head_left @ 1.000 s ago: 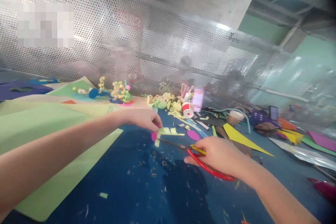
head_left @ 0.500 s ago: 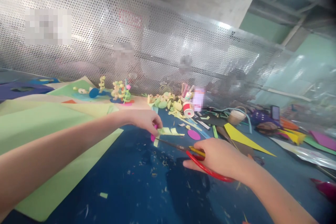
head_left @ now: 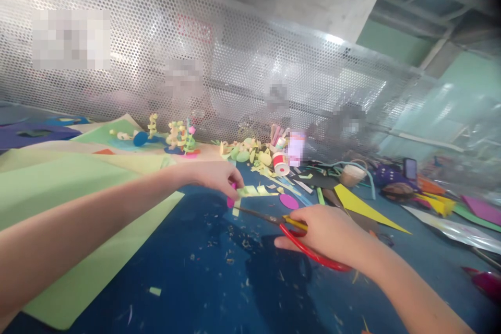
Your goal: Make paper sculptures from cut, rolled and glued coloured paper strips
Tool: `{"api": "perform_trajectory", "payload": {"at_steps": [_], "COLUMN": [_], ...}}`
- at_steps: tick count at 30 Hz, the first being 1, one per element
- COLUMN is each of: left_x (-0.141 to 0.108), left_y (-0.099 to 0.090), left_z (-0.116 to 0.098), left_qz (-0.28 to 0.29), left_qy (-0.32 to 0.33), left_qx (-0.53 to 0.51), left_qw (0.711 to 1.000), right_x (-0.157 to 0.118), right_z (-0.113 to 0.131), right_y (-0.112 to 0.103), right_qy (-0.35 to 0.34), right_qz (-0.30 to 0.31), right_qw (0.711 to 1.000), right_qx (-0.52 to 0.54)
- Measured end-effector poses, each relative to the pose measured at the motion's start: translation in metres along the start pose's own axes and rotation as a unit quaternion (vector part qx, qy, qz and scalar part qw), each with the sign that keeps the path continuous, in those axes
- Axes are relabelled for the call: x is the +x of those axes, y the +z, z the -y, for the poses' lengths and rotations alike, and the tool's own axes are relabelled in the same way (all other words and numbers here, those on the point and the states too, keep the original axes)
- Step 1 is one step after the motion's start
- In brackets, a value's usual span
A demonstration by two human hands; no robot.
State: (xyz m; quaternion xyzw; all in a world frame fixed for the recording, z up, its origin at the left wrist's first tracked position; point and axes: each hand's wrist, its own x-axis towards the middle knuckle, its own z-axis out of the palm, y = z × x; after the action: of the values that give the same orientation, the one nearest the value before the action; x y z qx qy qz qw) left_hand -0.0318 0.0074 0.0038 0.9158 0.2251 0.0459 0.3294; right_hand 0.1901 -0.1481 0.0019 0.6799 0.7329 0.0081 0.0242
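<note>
gripping red-and-yellow-handled scissors point(head_left: 274, 218) in the right hand point(head_left: 324, 232) above the blue tabletop point(head_left: 176, 261); pointing them left and slightly away, with their long axis nearly crosswise, at a pale paper strip point(head_left: 236, 212); pinching a magenta piece point(head_left: 230, 202), apparently paper, in the left hand point(head_left: 219, 180).

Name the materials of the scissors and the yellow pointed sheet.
Scissors: blades probably dull steel, going by their dark grey look; red handle seemingly smooth plastic, from its solid, even colour. Yellow pointed sheet: flat, evenly coloured and matte, likely paper or foam; which is unclear.
</note>
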Motion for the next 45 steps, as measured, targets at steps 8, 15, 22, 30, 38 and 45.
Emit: {"api": "perform_trajectory", "payload": {"at_steps": [8, 15, 22, 30, 38, 45], "left_x": [-0.001, -0.001, 0.002, 0.001, 0.014, 0.02], "left_y": [-0.001, -0.001, 0.001, -0.001, 0.009, 0.025], "left_z": [-0.003, -0.001, 0.002, 0.002, 0.023, 0.019], "left_qz": [0.006, 0.007, 0.001, -0.008, -0.117, -0.157], "left_qy": [0.001, -0.003, -0.006, -0.005, -0.046, -0.063], "left_qx": [0.007, 0.013, 0.017, 0.022, -0.052, -0.235], "left_qw": [1.0, 1.0, 1.0, 1.0, 0.991, 0.957], "right_x": [0.002, 0.003, 0.004, 0.002, 0.008, 0.021], "right_z": [-0.001, -0.003, -0.008, -0.008, -0.042, -0.098], "right_y": [0.001, 0.001, 0.001, 0.0, -0.007, 0.015], "right_qy": [0.001, 0.002, 0.008, 0.011, 0.098, 0.153], "right_qz": [-0.002, 0.004, 0.017, 0.013, 0.003, 0.007], "right_qw": [1.0, 1.0, 0.999, 0.999, 0.995, 0.987], "right_qx": [0.004, 0.013, 0.026, 0.03, -0.003, -0.04]}}
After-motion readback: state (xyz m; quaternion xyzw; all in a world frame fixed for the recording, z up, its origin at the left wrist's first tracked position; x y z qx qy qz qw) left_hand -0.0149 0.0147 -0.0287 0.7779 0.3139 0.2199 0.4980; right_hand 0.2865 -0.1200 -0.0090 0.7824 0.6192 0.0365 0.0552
